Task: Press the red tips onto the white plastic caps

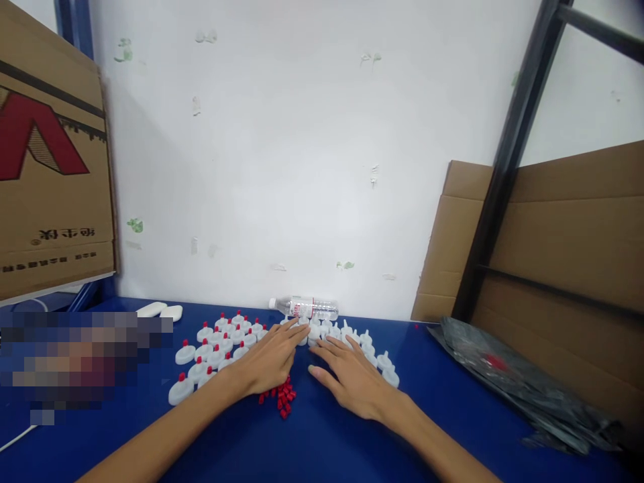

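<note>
Both my hands lie flat on a blue table (322, 443), fingers stretched out. My left hand (269, 362) rests beside a group of white round caps with red tips (211, 349), its fingertips reaching the white caps at the back. My right hand (352, 382) lies among white caps without red tips (375, 355). A small heap of loose red plugs (282, 397) sits between the two wrists, partly under my left hand. Neither hand holds anything that I can see.
A clear water bottle (304, 308) lies on its side against the white wall. Cardboard boxes stand at the left (50, 168) and right (568, 255), with a black metal frame (508, 154). A dark plastic bag (523, 382) lies at the right. Two white oblong pieces (161, 310) lie far left.
</note>
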{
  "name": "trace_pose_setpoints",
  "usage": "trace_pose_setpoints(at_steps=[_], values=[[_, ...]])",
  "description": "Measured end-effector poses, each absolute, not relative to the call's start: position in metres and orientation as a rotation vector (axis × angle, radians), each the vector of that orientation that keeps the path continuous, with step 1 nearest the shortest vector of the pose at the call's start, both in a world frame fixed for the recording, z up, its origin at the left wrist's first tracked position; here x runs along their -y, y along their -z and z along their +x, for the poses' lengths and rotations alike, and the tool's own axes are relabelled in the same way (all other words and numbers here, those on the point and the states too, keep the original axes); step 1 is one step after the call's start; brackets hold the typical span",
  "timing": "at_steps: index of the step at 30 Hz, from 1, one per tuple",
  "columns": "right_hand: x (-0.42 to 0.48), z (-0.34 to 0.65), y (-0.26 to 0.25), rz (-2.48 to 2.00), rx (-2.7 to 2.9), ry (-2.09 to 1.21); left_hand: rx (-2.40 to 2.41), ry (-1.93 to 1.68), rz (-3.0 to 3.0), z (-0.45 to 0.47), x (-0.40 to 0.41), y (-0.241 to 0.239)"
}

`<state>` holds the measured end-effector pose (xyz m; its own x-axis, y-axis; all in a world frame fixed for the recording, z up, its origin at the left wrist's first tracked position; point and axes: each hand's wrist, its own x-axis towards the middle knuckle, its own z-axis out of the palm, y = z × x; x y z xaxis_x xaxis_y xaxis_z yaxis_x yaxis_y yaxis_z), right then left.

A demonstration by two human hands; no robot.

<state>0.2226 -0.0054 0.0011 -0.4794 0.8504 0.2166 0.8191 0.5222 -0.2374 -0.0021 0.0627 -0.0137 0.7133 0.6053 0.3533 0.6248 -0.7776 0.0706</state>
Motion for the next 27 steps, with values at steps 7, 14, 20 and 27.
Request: trace_pose_setpoints(at_steps=[7,14,20,27], values=[[0.0065,0.2228,-0.0016,-1.384,2.467,-0.171,0.841,0.675,-2.811,0.0069,-0.0573,0.0108],[0.0059,0.223,-0.0015,-1.362,2.465,-0.118,0.854,0.669,-2.796,0.0081,-0.0596,0.0109],[0.0058,0.2236,0.0019,-1.355,2.456,-0.069,0.899,0.651,-2.827,0.0077,-0.0569,0.0094],[0.0064,0.2234,0.0016,-1.352,2.455,-0.06,0.92,0.631,-2.864,0.0076,-0.0543,0.007]])
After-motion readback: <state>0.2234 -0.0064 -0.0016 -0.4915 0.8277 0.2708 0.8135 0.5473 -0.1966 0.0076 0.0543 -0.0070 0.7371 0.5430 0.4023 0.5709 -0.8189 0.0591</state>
